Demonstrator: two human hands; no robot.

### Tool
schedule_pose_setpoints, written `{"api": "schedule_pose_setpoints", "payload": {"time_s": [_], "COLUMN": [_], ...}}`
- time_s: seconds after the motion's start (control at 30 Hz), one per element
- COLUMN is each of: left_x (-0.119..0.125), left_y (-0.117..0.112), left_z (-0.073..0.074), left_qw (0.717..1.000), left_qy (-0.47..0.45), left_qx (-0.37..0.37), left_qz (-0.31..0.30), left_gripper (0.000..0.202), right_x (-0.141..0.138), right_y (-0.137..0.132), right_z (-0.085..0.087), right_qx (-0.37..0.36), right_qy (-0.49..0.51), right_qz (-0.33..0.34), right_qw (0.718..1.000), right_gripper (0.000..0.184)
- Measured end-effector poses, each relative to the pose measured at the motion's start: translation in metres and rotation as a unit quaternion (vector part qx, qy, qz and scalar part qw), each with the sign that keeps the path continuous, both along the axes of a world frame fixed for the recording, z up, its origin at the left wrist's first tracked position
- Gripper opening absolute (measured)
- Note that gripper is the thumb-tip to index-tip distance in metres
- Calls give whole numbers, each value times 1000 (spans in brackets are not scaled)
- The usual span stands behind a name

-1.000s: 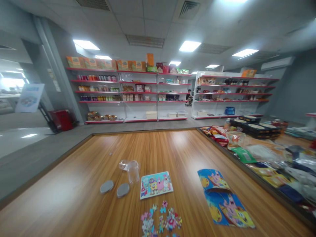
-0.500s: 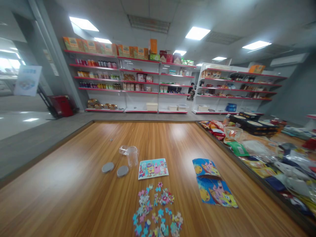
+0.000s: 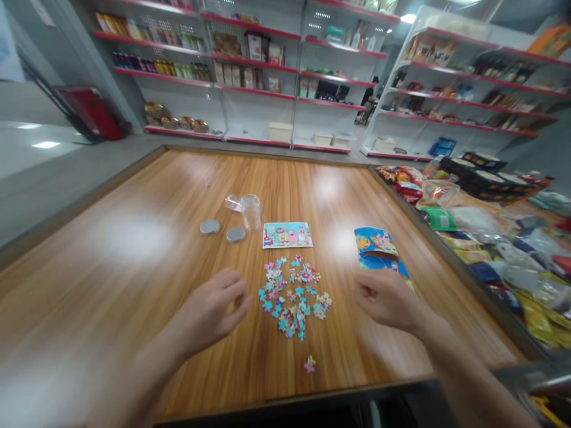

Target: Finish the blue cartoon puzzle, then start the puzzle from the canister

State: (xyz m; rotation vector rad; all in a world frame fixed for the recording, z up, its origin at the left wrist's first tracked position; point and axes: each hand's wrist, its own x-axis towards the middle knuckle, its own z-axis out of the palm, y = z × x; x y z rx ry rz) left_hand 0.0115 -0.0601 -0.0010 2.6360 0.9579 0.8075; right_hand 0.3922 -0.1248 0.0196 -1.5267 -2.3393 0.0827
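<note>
Hovering with left hand (image 3: 215, 306) at 9 o'clock and right hand (image 3: 388, 298) at 3 o'clock of the loose puzzle pieces (image 3: 291, 295), apart from them. Showing left half-curled with a gap beside the thumb, gripping nothing visible; right curled tighter and blurred, so cannot tell whether gripping anything. Facing picture card (image 3: 288, 235) at 12 o'clock, with 1 stray piece (image 3: 310, 365) at 6 o'clock. Seems poised just short of handling; probably calls for loosening the fingers and reaching inward to the pieces.
</note>
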Motion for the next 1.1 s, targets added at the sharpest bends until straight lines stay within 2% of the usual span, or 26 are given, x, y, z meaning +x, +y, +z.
{"api": "schedule_pose_setpoints", "payload": {"time_s": [0.07, 0.13, 0.23, 0.3, 0.4, 0.6, 0.77, 0.97, 1.1], "left_x": [27, 51, 68, 66, 57, 50, 49, 53, 56], "left_y": [4, 8, 4, -2, -8, 4, 6, 2, 1], "left_z": [-4, -12, -26, -33, -36, -41, -46, -47, -50], "left_qw": [999, 996, 990, 984, 978, 977, 981, 981, 979], "left_qy": [26, 33, 50, 59, 80, 89, 69, 72, 72], "left_qx": [-26, -23, -2, -21, -23, -32, -38, -48, -58], "left_qz": [-39, -73, -134, -168, -191, -190, -177, -176, -184], "left_gripper": [23, 17, 17, 36, 43, 28, 10, 24, 22], "right_x": [-18, -37, -56, -57, -49, -36, -41, -47, -58], "right_y": [20, 41, 54, 50, 37, 31, 34, 32, 25], "right_z": [-13, -25, -39, -42, -41, -36, -47, -52, -51], "right_qx": [-51, -84, -99, -116, -161, -211, -220, -185, -175], "right_qy": [-3, 8, 25, 26, 9, -23, -26, -18, 21], "right_qz": [24, 45, 61, 83, 131, 112, 79, 45, 102], "right_qw": [998, 995, 993, 989, 978, 971, 972, 982, 979], "right_gripper": [23, 20, 15, 11, 9, 28, 15, 13, 19]}}
